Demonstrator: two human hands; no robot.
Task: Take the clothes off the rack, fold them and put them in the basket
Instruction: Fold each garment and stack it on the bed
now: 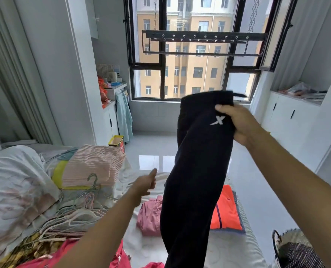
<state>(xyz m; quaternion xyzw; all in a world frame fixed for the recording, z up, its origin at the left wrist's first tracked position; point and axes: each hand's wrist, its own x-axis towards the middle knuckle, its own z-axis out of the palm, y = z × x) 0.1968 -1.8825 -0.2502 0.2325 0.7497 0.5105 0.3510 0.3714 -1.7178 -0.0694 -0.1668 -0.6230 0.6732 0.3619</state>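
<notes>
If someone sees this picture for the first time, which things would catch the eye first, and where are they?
First, the black trousers with a white X logo, hanging mid-frame from the right hand, which grips their top. Next, the bright orange garment lying folded on the bed behind them, and the left hand reaching forward over the bed. Left of it lies a heap of hangers.

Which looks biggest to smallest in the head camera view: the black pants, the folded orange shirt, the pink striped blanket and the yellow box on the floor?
1. Black pants, though they hang nearest the camera, so that inflates them.
2. Pink striped blanket.
3. Folded orange shirt, partly hidden behind the pants.
4. Yellow box, farthest away.
</notes>
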